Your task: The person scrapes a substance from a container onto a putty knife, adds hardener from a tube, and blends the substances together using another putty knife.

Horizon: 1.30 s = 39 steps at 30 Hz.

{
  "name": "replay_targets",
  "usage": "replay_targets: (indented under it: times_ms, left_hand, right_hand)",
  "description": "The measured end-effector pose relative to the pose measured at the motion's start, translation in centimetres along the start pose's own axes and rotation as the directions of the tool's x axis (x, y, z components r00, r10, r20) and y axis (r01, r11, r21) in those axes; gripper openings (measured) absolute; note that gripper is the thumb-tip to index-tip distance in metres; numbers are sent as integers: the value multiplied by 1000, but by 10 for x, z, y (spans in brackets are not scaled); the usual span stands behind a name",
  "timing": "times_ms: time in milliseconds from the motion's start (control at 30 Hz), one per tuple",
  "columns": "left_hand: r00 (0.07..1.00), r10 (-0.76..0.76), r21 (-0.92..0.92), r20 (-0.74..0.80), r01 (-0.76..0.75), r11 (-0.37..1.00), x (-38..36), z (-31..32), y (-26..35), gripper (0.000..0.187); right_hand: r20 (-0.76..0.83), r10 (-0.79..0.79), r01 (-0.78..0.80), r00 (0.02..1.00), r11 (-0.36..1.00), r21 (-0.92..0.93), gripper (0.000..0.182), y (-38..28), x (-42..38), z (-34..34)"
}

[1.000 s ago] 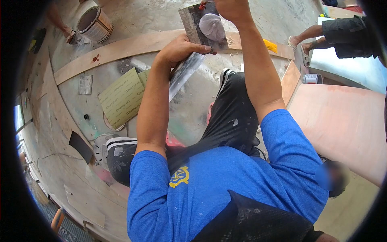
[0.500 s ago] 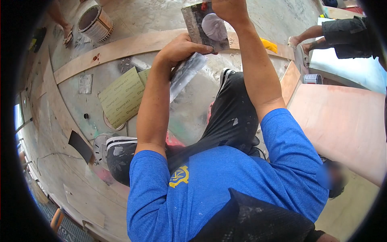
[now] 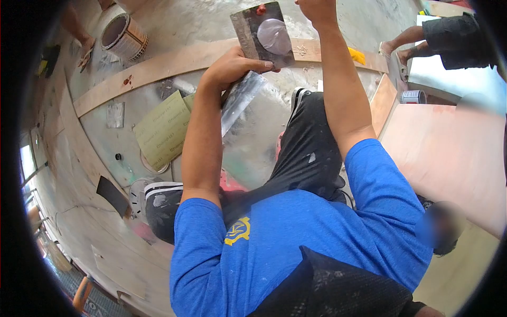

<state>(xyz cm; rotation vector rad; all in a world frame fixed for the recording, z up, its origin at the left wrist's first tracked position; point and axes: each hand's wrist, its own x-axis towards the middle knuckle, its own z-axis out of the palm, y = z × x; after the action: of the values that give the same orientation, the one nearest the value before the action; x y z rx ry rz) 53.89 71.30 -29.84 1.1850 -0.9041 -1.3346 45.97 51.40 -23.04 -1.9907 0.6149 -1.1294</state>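
My left hand grips a dark rectangular plate by its lower edge, thumb on top. On the plate sit a round lump of pale grey putty and a small red dab near the far edge. A flat, shiny metal-like blade sticks out below the same hand, apparently held with the plate. My right hand is raised to the right of the plate, apart from it, at the top edge of the view. Its fingers are curled, and whatever they hold is hidden or cut off.
Sandpaper sheets lie left of my forearm, with a dark sheet nearer. A bucket stands at the upper left. A long wooden strip crosses the floor. At right are a can, a pale panel and another person's legs.
My right hand has moved right and upward, away from the plate. The red dab on the plate shows more fully. My left hand with the plate has shifted slightly left in view.
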Motion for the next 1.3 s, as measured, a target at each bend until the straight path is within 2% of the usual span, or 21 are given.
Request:
replay_targets:
  times_ms: [67, 100, 167, 200, 233, 267, 333, 367, 400, 467, 567, 700, 800, 833, 933, 967, 1067, 1200, 1233, 1267, 1300]
  left_hand:
    - [998, -41, 15, -54, 41, 999, -3, 0, 5, 29]
    - [991, -93, 47, -95, 97, 994, -6, -2, 10, 28]
    - [950, -252, 152, -186, 281, 948, -17, -4, 36, 23]
    - [974, -106, 97, -199, 127, 987, -16, -4, 26, 31]
    - [957, -163, 99, -238, 191, 977, -11, -12, 15, 31]
    - [937, -215, 104, -276, 252, 962, -7, -22, 7, 31]
    - [945, -209, 1, -251, 216, 976, -4, -26, 1, 32]
    - [939, -162, -7, -303, 168, 986, -8, -5, 14, 33]
    - [940, -184, -15, -289, 188, 982, -7, -2, 11, 33]
    - [940, -196, -8, -278, 202, 979, -13, -2, -2, 33]
    - [941, -189, -65, -282, 178, 982, -14, 0, -13, 29]
    - [931, -224, -163, -288, 183, 969, -8, -6, -34, 13]
    - [952, -218, -180, -213, 181, 967, -7, -1, -37, 19]
    - [958, -218, -178, -184, 186, 966, -7, 4, -34, 25]
    - [951, -250, -203, -183, 212, 956, 0, 5, -43, 36]
    - [933, -249, -224, -259, 193, 955, 0, 11, -47, 40]
    - [947, -239, -195, -214, 198, 961, 5, 9, -57, 42]
    - [929, -276, -202, -245, 230, 952, 2, 16, -55, 32]
    - [930, -288, -216, -227, 240, 946, 3, 15, -55, 28]
    - [929, -299, -229, -216, 249, 941, 2, 13, -55, 25]
    - [918, -327, -191, -223, 288, 938, 1, 10, -56, 23]
  right_hand:
    - [-54, 177, -172, 983, 982, 82, 17, -6, -2, -10]
    - [-77, 184, -182, 980, 983, 29, 15, -10, -3, -17]
    - [-24, 265, -260, 964, 956, 139, 15, 7, -5, -38]
    - [-7, 301, -294, 954, 936, 194, 15, 17, -9, -54]
    - [9, 328, -323, 945, 925, 199, 14, 21, -16, -71]
    - [55, 389, -393, 920, 906, 159, 14, 27, -31, -91]
    - [141, 502, -515, 853, 854, 72, 16, 39, -66, -136]
    - [114, 635, -620, 764, 772, -140, 18, 55, -87, -158]
    - [164, 587, -533, 793, 798, -281, 24, 107, -123, -186]
    - [104, 806, -746, 583, 582, -324, 23, 96, -180, -212]
    - [17, 900, -821, 436, 405, -402, 26, 126, -236, -233]
    - [-75, 917, -820, 392, 311, -480, 27, 149, -283, -254]
    - [-114, 951, -889, 289, 222, -400, 26, 158, -314, -270]
    - [-109, 956, -936, 272, 236, -261, 24, 144, -320, -274]
    - [-204, 943, -959, 263, 278, 49, 23, 149, -363, -283]
    - [-162, 946, -932, 281, 309, 192, 25, 145, -374, -285]
    - [-271, 881, -909, 389, 415, 44, 23, 152, -414, -284]
    - [-249, 929, -957, 274, 236, -170, 31, 164, -446, -270]
    - [-260, 920, -947, 292, 240, -213, 40, 172, -455, -263]
    - [-288, 809, -804, 513, 335, -491, 48, 178, -460, -254]
    - [-298, 791, -774, 534, 316, -548, 50, 185, -462, -247]
